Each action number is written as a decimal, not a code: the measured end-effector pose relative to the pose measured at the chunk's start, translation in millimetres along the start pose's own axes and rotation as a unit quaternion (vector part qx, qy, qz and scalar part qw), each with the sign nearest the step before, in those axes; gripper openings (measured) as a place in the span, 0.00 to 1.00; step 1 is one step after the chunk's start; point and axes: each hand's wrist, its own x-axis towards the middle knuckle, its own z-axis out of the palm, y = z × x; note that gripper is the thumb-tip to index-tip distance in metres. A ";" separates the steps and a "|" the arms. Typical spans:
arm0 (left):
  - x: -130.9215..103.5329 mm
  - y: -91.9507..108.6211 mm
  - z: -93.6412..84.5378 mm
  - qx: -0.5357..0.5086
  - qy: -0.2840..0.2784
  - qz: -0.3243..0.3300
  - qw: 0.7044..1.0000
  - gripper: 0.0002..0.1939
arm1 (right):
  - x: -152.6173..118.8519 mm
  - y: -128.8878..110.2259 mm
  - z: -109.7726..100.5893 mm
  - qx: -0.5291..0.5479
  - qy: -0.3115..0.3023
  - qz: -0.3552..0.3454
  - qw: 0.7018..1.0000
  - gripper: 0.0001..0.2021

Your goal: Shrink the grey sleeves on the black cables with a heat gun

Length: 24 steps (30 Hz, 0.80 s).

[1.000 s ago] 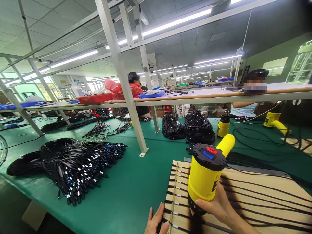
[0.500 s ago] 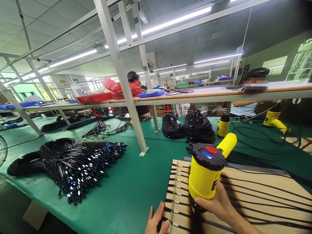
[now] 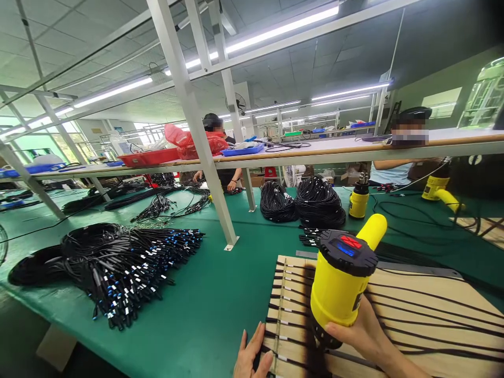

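head view: right hand (image 3: 360, 336) wrapped round yellow heat gun (image 3: 342, 286), nozzle hidden; left hand (image 3: 252, 359) flat, fingers together, cut off on wooden board (image 3: 433, 310); display unreadable.

Landmark: you face a white slanted post (image 3: 197, 131) bolted to the green table top (image 3: 205, 310).
Shelf: a long white shelf (image 3: 315, 152) crosses behind the post and carries a red tray (image 3: 147, 156) and a blue tray (image 3: 242, 151).
Ceiling: above the post you see grey tiles and fluorescent tube lights (image 3: 275, 34).
Windows: far left of the post, bright windows (image 3: 23, 131) let daylight in.
Wall: far right of the post, a pale green wall (image 3: 433, 89).
Fan: beyond the post, a wall fan (image 3: 233, 104).
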 end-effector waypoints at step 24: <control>-1.2 1.3 -1.3 0.006 -0.003 0.009 1.000 0.25 | -2.3 -7.4 1.5 0.023 -0.027 0.021 0.999 0.19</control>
